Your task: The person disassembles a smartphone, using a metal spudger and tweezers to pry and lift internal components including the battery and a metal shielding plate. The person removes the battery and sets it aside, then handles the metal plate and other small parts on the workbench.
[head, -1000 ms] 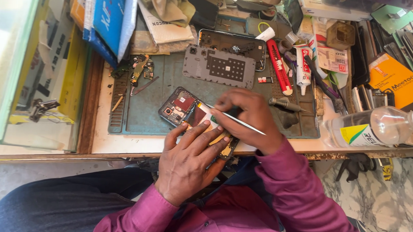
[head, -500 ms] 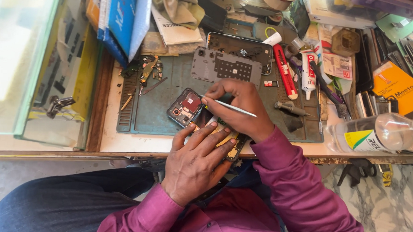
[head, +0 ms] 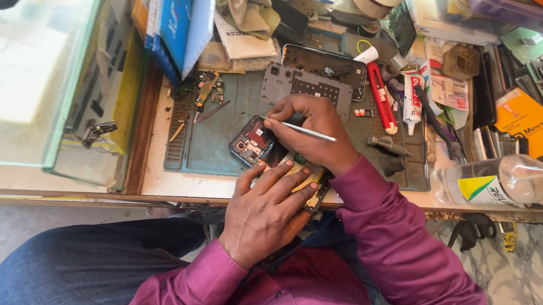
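An opened phone [head: 252,142] with its circuit board showing lies tilted on the grey-green work mat [head: 214,144]. My left hand [head: 268,210] presses flat on the phone's lower end, fingers spread over it. My right hand [head: 311,130] holds thin metal tweezers [head: 305,131], their tip at the phone's upper part near the board. The phone's middle is hidden under both hands.
A grey phone frame [head: 304,84] and a dark back cover [head: 326,61] lie behind the hands. A red cutter [head: 382,97], glue tube [head: 412,98], screwdriver [head: 390,144] and clear plastic bottle [head: 493,181] sit right. A glass case [head: 51,78] stands left. Small parts [head: 204,90] lie on the mat's far left.
The view has shifted slightly. My right hand with the tweezers moved a little up and left over the phone; my left hand stays pressed on it.
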